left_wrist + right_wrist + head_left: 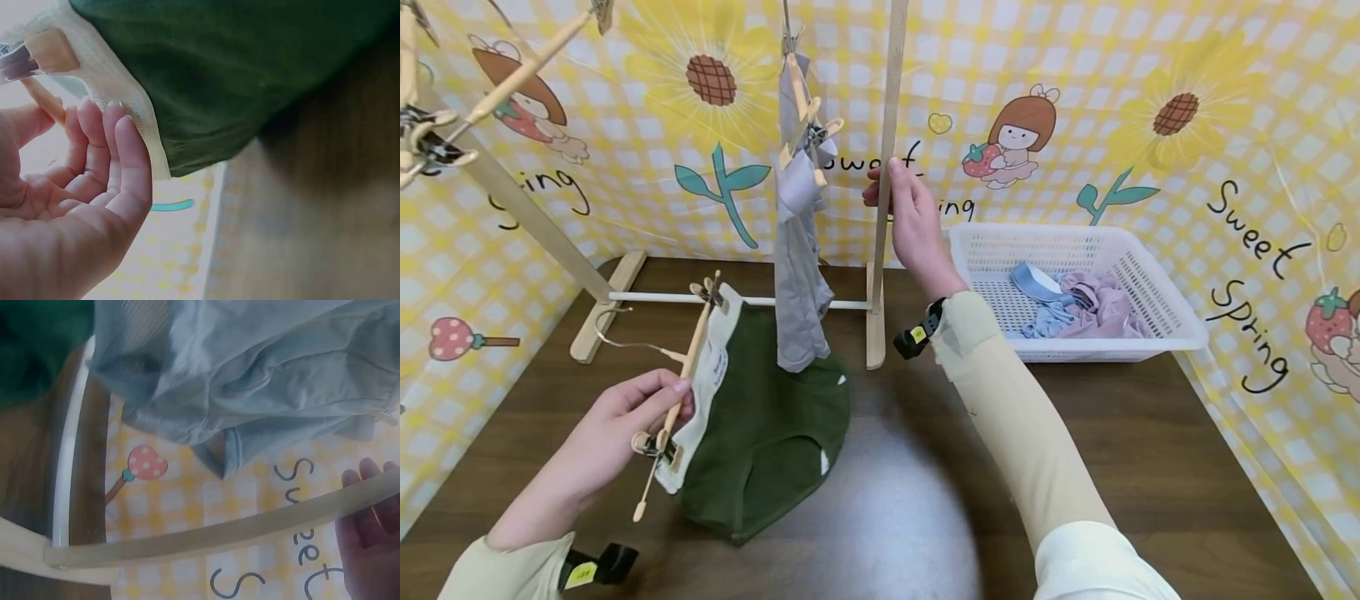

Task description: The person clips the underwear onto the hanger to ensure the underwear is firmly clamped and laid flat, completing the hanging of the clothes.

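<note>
My left hand point(617, 429) pinches the bar of a wooden clip hanger point(697, 337) between thumb and fingers. Clipped along that bar is the cream waistband of dark green underpants point(760, 408), which hang over the tabletop; the left wrist view shows the fingers beside the waistband point(128, 100). My right hand point(921, 229) holds the right upright post point(892, 92) of a wooden drying rack, thumb in front and fingertips behind. A grey garment point(801, 292) hangs just left of that post from another clip hanger point(797, 87), partly in front of the green underpants.
A white plastic basket point(1150, 343) with blue and lilac clothes point(1101, 304) stands at the back right. The rack's white crossbar point(655, 297) runs low behind the underpants. At the upper left hangs another wooden clip hanger point(523, 71). A patterned cloth encloses the table.
</note>
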### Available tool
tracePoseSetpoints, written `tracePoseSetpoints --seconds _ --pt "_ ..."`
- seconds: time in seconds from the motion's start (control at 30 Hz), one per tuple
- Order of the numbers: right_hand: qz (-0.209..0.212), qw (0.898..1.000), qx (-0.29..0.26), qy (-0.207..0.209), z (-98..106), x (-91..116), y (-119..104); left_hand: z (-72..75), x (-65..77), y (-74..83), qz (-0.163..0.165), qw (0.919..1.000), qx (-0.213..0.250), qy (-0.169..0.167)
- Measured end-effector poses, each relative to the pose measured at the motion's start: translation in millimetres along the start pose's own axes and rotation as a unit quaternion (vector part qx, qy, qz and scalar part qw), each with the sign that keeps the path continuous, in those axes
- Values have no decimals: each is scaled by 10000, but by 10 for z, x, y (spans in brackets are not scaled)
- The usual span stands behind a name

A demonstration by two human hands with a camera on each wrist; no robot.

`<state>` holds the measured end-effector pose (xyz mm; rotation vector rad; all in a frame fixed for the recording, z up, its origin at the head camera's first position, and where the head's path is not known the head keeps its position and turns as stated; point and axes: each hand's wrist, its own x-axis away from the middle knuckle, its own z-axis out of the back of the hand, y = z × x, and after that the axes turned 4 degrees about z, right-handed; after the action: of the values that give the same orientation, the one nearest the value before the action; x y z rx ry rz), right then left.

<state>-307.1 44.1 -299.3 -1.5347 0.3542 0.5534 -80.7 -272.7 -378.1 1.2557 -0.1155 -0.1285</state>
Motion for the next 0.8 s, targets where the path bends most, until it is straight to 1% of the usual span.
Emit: tracePoseSetpoints --seconds 0.13,0.23,0.43,0.5,0.6,0.73,0.8 --pt "155 9999 36 24 -6 -18 11 49 14 123 -205 9993 -229 195" --pt "197 9998 61 12 -13 -31 10 94 -4 254 -429 9971 -501 367" --pt "237 9996 148 26 -12 -39 16 196 -118 606 -1017 9886 -978 516" --pt "215 9996 161 29 -9 -36 16 234 -167 733 -1120 9860 -1081 597" --pt "133 9998 168 20 -10 -31 14 305 -243 929 -1051 9855 -1118 719" --pt "103 9998 144 15 -13 -34 30 406 -357 1216 -726 9852 -1226 957" --pt "128 9998 130 12 -12 -35 41 464 -422 1363 -621 9830 -1366 1055"
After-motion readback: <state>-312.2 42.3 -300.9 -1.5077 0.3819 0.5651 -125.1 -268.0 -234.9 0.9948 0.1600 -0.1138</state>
